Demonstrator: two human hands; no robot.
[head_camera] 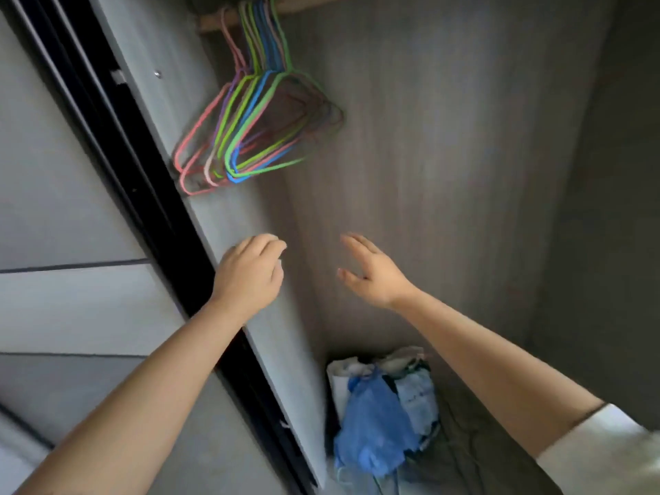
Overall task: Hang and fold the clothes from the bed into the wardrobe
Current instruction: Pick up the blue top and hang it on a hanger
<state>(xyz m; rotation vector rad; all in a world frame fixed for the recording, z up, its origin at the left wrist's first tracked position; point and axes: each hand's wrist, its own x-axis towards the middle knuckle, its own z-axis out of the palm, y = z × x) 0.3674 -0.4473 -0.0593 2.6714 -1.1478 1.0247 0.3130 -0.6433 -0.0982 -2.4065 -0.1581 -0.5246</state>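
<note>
While no garment is held, bunched coloured wire hangers are seen hanging on the wooden rail, upper-left | left hand nearer, fingers loosely curled, nothing held | right hand spread, unladen | both below, apart.

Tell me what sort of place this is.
Most likely the inside of a bedroom wardrobe: coloured hangers hang bunched on a wooden rail, bags sit on its floor, and a sliding door stands at the left.
</note>
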